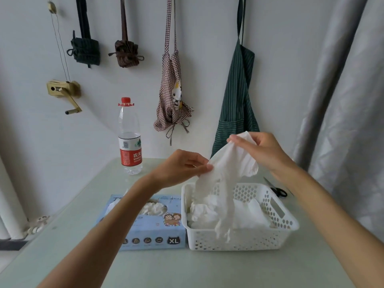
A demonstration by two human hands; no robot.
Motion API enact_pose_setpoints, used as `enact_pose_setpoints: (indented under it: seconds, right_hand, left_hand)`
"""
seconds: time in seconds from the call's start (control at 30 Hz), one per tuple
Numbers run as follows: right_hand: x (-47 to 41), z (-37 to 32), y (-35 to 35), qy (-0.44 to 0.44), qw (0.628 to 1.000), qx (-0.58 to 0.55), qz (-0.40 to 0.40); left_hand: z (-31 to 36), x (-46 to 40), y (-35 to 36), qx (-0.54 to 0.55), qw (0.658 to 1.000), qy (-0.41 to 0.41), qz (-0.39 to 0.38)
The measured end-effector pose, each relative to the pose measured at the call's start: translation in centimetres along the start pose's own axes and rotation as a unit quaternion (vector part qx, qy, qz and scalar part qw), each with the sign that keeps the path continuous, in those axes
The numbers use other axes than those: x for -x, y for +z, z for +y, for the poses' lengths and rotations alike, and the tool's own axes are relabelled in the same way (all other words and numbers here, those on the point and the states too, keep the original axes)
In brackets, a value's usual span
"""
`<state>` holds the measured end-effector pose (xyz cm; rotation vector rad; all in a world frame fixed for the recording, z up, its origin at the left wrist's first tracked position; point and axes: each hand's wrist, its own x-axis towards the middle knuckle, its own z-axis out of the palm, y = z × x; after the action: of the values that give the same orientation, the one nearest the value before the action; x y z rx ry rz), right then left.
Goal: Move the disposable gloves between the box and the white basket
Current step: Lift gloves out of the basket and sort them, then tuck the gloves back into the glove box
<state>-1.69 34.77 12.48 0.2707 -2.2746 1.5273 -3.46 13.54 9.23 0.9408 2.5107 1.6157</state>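
table (83, 256) | box (149, 227) | white basket (239, 240) | bottle (129, 142) | scissors (277, 189)

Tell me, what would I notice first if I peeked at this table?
Two hands, the left hand and the right hand, pinch a floppy white glove in the air above the white basket, which already holds more gloves. Just left of the basket sits a blue glove box, and a red-capped water bottle stands behind it by the wall.

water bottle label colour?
Red and white, on the water bottle; head view.
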Motion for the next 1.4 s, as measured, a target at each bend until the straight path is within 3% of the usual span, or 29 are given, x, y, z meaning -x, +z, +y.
enact_pose_setpoints:
  seconds: [0.2, 0.27, 0.37, 0.47, 0.7, 0.8, 0.9, 1.0, 1.07, 1.13, 1.27, 1.4]
  right_hand:
    - [-0.9, 2.6, -2.4, -0.17, 0.957, 0.203, 0.12]
    - [-0.9, 2.9, -2.7, -0.166, 0.962, 0.207, 0.066]
    - [-1.0, 2.6, -3.0, -0.099, 0.973, 0.188, -0.091]
    - [-0.9, 1.8, -3.9, -0.048, 0.981, 0.147, -0.121]
    - [-1.8, 3.3, -3.3, 0.068, 0.996, -0.054, 0.032]
    - [-1.7, 3.7, -2.1, 0.024, 0.994, 0.033, 0.105]
    - [-0.8, 4.0, -0.9, -0.089, 0.957, 0.215, 0.174]
    - [0.4, 4.1, 0.7, -0.162, 0.916, 0.314, 0.188]
    - [1.0, 3.6, 2.2, -0.211, 0.902, 0.329, 0.184]
    - [1.6, 2.1, 4.0, -0.241, 0.909, 0.292, 0.175]
    - [1.7, -1.0, 7.0, -0.222, 0.956, 0.105, 0.16]
    - [1.7, 0.9, 7.0, -0.088, 0.985, 0.004, 0.146]
  left_hand:
    - [-0.7, -1.9, 0.0, -0.096, 0.991, 0.019, 0.088]
    - [-1.3, -2.6, 0.0, -0.157, 0.981, 0.023, 0.11]
    - [-1.6, -3.2, 0.2, -0.216, 0.968, 0.008, 0.13]
    - [-1.8, -3.6, 0.4, -0.213, 0.966, 0.012, 0.145]
    - [-2.7, -2.4, 2.1, 0.024, 0.994, 0.046, 0.096]
    - [-3.5, -2.5, 2.6, 0.04, 0.996, 0.025, 0.081]
    - [-4.1, -2.6, 2.2, -0.018, 0.996, 0.005, 0.092]
    - [-4.4, -1.8, 1.3, -0.101, 0.981, -0.039, 0.163]
    - [-4.3, -0.6, 0.3, -0.095, 0.966, -0.07, 0.231]
    - [-3.8, 0.7, -1.0, -0.071, 0.949, -0.067, 0.3]
    - [-1.5, 2.4, -4.0, -0.033, 0.91, -0.047, 0.41]
    - [-1.6, 0.5, -3.4, -0.067, 0.908, -0.088, 0.404]
